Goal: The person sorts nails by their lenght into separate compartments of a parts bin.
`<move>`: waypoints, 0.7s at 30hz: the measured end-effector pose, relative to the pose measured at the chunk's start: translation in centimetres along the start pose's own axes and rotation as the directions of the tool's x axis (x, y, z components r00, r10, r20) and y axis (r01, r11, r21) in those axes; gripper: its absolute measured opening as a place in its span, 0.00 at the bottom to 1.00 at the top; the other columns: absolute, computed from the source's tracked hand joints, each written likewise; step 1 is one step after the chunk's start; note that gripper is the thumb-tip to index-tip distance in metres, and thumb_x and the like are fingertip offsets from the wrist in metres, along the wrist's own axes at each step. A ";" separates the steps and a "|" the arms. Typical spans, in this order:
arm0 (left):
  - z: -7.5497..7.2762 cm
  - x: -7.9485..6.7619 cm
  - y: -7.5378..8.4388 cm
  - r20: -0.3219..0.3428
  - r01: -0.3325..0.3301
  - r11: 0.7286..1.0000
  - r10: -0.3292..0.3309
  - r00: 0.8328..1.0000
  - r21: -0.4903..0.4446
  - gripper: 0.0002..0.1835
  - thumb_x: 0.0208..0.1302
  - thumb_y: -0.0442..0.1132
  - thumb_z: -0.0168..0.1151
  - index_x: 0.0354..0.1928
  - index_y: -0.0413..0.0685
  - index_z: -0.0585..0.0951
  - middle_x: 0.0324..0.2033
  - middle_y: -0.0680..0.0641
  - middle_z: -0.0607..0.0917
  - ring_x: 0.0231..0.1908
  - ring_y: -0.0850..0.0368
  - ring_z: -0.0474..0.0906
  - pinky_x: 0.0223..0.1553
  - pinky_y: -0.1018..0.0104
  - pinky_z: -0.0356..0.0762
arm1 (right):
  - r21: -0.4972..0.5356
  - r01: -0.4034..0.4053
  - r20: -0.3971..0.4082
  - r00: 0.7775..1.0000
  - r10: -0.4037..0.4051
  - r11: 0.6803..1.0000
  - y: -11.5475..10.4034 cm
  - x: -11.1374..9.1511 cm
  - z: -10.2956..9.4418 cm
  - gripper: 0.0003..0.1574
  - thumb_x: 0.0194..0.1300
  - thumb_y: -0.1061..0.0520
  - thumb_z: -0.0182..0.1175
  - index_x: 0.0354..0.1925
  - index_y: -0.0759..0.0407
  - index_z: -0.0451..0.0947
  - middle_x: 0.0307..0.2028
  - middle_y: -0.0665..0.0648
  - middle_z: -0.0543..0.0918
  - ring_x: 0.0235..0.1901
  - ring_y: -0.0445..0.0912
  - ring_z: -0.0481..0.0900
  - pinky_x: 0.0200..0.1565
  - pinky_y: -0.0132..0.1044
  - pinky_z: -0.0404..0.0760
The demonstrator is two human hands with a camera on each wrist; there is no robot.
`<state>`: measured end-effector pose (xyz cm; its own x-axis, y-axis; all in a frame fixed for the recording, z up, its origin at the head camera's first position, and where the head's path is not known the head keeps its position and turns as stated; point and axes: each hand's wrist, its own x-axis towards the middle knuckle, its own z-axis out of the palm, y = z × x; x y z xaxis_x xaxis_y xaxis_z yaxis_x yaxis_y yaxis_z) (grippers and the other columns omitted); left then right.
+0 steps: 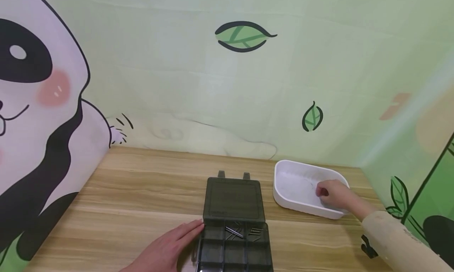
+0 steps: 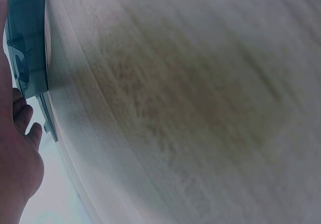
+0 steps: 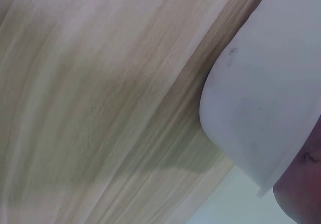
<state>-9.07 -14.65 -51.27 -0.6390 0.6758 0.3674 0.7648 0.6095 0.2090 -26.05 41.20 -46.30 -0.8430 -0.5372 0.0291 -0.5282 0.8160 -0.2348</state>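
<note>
A dark translucent compartment box (image 1: 235, 250) lies with its lid (image 1: 234, 199) folded back on the table. Thin metal pins (image 1: 234, 232) lie in its top middle compartment, and small metal screws or pins (image 1: 255, 231) in the top right one. My left hand (image 1: 173, 242) rests with straight fingers against the box's left side; the left wrist view also shows the box (image 2: 27, 38). My right hand (image 1: 333, 193) reaches into a white tray (image 1: 310, 209), its fingers bent downward. Whether anything is between those fingertips is hidden. In the right wrist view the tray wall (image 3: 256, 93) covers most of that hand.
The wooden table (image 1: 149, 181) meets a printed wall sheet (image 1: 191, 86) at the back. The tray stands right of the box, close to that sheet. A small black object (image 1: 369, 247) shows beside the right sleeve.
</note>
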 end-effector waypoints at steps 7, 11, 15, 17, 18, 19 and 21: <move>0.0 0.0 0.0 -0.010 -0.011 1.000 0.011 1.000 0.001 0.66 0.51 0.85 0.65 0.77 0.37 0.71 0.76 0.41 0.72 0.67 0.51 0.77 0.63 0.55 0.83 | -0.007 0.002 0.008 1.000 -0.002 1.000 -0.7 -0.4 -0.9 0.14 0.55 0.69 0.73 0.26 0.55 0.79 0.24 0.44 0.76 0.28 0.38 0.70 0.31 0.36 0.75; 0.1 0.1 -0.1 -0.019 -0.009 1.000 0.009 1.000 -0.004 0.67 0.51 0.86 0.65 0.77 0.37 0.71 0.77 0.42 0.72 0.68 0.51 0.77 0.63 0.55 0.83 | 0.007 -0.015 0.037 0.999 0.015 1.000 -0.8 -0.4 -1.1 0.12 0.55 0.70 0.72 0.26 0.57 0.80 0.24 0.44 0.78 0.28 0.38 0.71 0.31 0.36 0.76; 0.1 0.1 -0.2 -0.019 -0.006 1.000 0.006 1.000 -0.008 0.67 0.50 0.86 0.65 0.77 0.37 0.71 0.77 0.42 0.72 0.68 0.51 0.76 0.63 0.55 0.83 | 0.016 -0.018 0.054 0.998 0.017 1.000 -0.4 -0.3 -0.8 0.10 0.55 0.70 0.69 0.27 0.58 0.80 0.24 0.44 0.78 0.27 0.37 0.70 0.31 0.35 0.76; 0.2 0.1 -0.2 -0.017 -0.003 1.000 0.002 1.000 -0.007 0.67 0.50 0.86 0.65 0.77 0.38 0.71 0.77 0.42 0.72 0.68 0.51 0.76 0.63 0.55 0.83 | 0.018 -0.018 0.050 0.999 0.017 1.000 -0.3 -0.3 -0.5 0.10 0.54 0.69 0.69 0.26 0.57 0.80 0.24 0.44 0.77 0.27 0.37 0.70 0.31 0.35 0.75; 0.2 0.1 -0.2 -0.015 0.000 1.000 0.000 1.000 -0.007 0.67 0.50 0.86 0.65 0.77 0.38 0.71 0.77 0.42 0.72 0.68 0.51 0.77 0.63 0.55 0.83 | 0.017 -0.021 0.048 0.999 0.020 1.000 -0.2 -0.3 -0.4 0.10 0.54 0.69 0.69 0.26 0.56 0.79 0.23 0.43 0.77 0.27 0.37 0.70 0.30 0.35 0.74; 0.2 0.0 -0.1 -0.013 0.002 1.000 -0.002 1.000 -0.006 0.67 0.50 0.86 0.65 0.77 0.38 0.71 0.77 0.42 0.72 0.68 0.51 0.77 0.63 0.55 0.83 | 0.017 -0.022 0.045 0.999 0.022 1.000 -0.2 -0.3 -0.3 0.11 0.53 0.69 0.70 0.26 0.56 0.79 0.23 0.43 0.76 0.27 0.37 0.69 0.30 0.34 0.74; 0.1 0.0 -0.1 -0.009 0.007 1.000 -0.007 1.000 -0.005 0.67 0.50 0.86 0.65 0.77 0.38 0.71 0.77 0.43 0.72 0.68 0.51 0.77 0.63 0.55 0.83 | 0.015 -0.024 0.041 0.999 0.023 1.000 -0.2 -0.2 -0.1 0.11 0.53 0.68 0.70 0.25 0.56 0.79 0.23 0.42 0.76 0.26 0.37 0.69 0.30 0.34 0.74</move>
<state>-9.14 -14.63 -51.38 -0.6434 0.6681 0.3737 0.7608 0.6121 0.2156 -25.75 41.17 -46.16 -0.8500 -0.5264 -0.0164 -0.5063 0.8253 -0.2500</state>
